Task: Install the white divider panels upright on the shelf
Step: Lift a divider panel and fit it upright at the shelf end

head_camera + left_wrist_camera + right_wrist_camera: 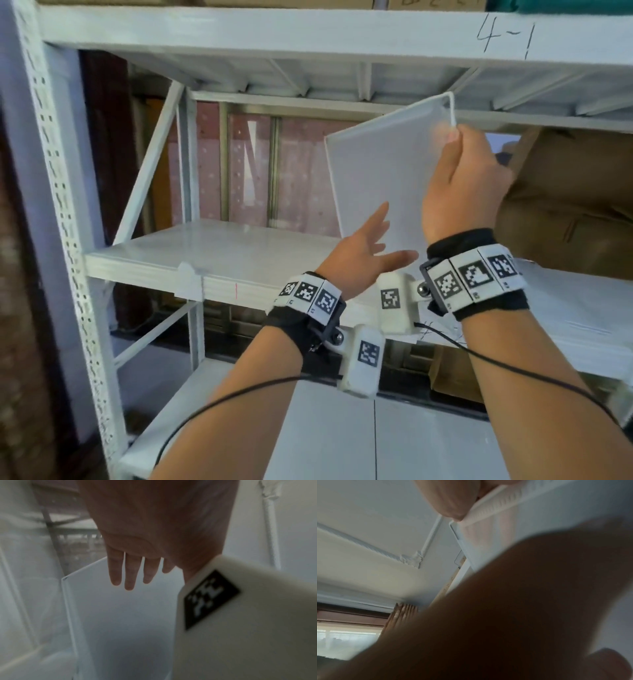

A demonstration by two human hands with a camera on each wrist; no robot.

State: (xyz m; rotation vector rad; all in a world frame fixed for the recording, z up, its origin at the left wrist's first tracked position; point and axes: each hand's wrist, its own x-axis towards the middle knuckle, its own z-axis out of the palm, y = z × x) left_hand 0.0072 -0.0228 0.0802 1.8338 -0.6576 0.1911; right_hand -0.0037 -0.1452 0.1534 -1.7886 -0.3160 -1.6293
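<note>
A white translucent divider panel [383, 171] hangs tilted above the middle shelf board [219, 253] of a white metal rack. My right hand [459, 178] grips the panel's right edge near its top corner, thumb in front and fingers behind. My left hand [366, 246] is open with straight, spread fingers at the panel's lower left part. In the left wrist view the straight fingers [128, 573] lie over the panel's face [120, 622]; contact is unclear. In the right wrist view a fingertip [452, 503] presses the panel's ribbed edge [496, 507].
The rack's perforated upright [65, 212] stands at the left, with a diagonal brace [150, 164] behind. A white clip [189, 281] sits on the shelf's front lip. Brown bags [565, 198] fill the shelf's right side. The upper shelf beam [308, 34] is marked "4-1".
</note>
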